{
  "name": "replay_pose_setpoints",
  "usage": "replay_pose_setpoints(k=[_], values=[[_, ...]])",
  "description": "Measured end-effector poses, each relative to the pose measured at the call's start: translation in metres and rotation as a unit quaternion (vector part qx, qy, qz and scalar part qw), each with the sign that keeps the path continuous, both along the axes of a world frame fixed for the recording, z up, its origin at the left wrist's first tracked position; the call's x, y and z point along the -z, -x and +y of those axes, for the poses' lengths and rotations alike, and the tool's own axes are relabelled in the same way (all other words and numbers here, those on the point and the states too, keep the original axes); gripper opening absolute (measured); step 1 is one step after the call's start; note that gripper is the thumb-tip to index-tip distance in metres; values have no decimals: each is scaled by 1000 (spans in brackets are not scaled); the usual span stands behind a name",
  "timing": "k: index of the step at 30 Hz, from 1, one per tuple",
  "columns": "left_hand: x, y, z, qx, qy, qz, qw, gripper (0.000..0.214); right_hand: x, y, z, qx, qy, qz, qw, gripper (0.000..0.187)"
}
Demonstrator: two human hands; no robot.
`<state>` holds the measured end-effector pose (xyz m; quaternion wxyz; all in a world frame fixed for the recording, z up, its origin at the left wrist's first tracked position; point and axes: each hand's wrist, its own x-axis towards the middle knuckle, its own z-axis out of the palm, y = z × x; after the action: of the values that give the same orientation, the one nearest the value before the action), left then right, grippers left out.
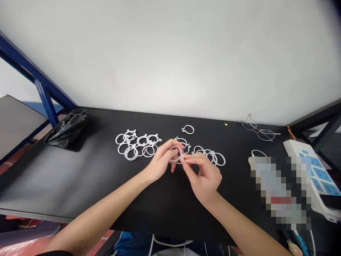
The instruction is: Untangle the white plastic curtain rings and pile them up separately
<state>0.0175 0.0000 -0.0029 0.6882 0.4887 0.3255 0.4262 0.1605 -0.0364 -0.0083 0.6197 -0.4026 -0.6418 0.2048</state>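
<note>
Over the middle of the black table, my left hand (161, 160) is closed around a white curtain ring (176, 146) and holds it upright. My right hand (204, 175) pinches the same ring at its right side, where its small eyelet sits; whether a tiny separate part is between the fingertips I cannot tell. To the left lies a heap of several similar white rings (136, 147) with small eyelets. Just behind my hands are more rings (183, 139), partly hidden by my fingers. Several others overlap in a group (212, 156) right of my right hand.
One single ring (189, 125) lies farther back. A crumpled black plastic bag (68, 131) rests at the left, near a blue metal frame (45, 94). Eyeglasses (257, 129), a pixelated object (277, 192) and a white power strip (317, 177) occupy the right side. A white wall rises behind.
</note>
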Motion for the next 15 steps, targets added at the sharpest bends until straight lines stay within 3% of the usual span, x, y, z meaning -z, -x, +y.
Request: replay_pose_setpoints(k=[4, 8, 15], values=[[-2, -1, -5, 11, -86, 65, 994, 27, 0, 0, -1, 11, 36, 57, 998, 12], [1, -1, -8, -15, -184, 179, 967, 34, -2, 0, -1, 21, 52, 77, 995, 11], [5, 0, -8, -19, -198, 165, 966, 42, -4, 0, 0, -5, 61, 78, 995, 12]])
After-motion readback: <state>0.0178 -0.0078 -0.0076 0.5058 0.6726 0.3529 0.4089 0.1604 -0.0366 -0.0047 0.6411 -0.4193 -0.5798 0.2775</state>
